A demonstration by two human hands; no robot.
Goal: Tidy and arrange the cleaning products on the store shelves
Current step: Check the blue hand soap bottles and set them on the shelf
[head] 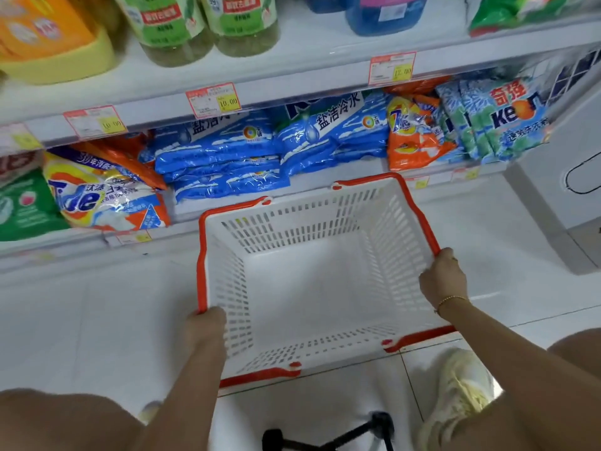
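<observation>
A white plastic basket with an orange rim (202,255) is held over the floor in front of the lower shelf, and nothing lies inside it. My left hand (208,327) grips its near left corner. My right hand (444,278) grips the right rim. On the lower shelf lie blue detergent bags (221,154), a yellow and orange Tide bag (97,193), a smaller orange Tide bag (413,135) and blue-green Keon bags (500,122). The upper shelf carries green bottles (182,24), a yellow container (55,43) and a blue jug (387,14).
Price tags (214,99) hang along the shelf edge. A green pack (26,203) sits at the far left of the lower shelf. A grey cabinet (559,196) stands at the right. The floor is white tile (97,320); my knees and a pale shoe (461,395) show below.
</observation>
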